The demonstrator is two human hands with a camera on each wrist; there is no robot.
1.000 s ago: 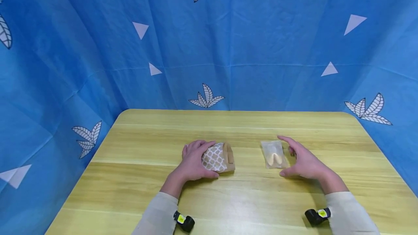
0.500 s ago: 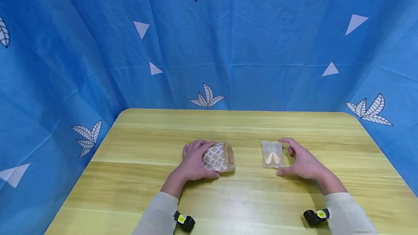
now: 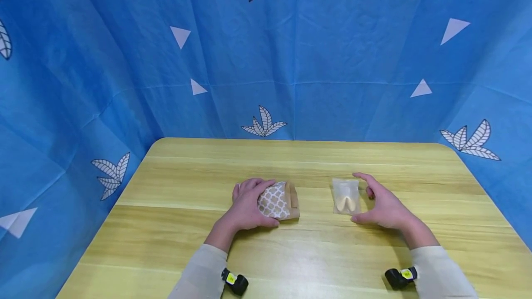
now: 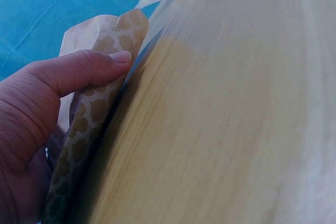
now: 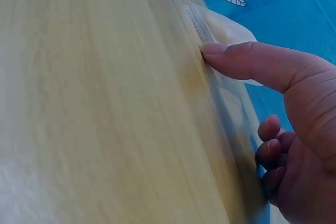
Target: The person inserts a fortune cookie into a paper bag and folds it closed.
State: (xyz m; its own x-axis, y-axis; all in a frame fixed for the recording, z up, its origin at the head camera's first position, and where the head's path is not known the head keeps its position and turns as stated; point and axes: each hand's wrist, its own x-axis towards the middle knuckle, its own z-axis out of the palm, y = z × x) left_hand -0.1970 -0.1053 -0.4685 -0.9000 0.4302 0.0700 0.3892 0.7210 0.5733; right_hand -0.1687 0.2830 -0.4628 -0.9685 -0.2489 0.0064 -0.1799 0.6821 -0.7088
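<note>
My left hand grips a brown paper bag with a white lattice print, lying on the table. Its thumb lies along the near side, as the left wrist view also shows, and its mouth faces right. To the right lies a small translucent packet with what looks like a fortune cookie inside. Beside the packet's right edge is my right hand, thumb and index finger spread apart, other fingers curled in. In the right wrist view the thumb tip is close to the packet; contact is hard to tell.
A light wooden table with rounded far corners bears both things. Blue curtain with leaf and triangle prints hangs behind it and at the sides. Black wrist cameras sit on both sleeves.
The packet has turned from tilted to nearly straight and shifted slightly left. My right hand has moved a little left, its index finger drawing in, then spreading again. My left hand and the bag stay put.
</note>
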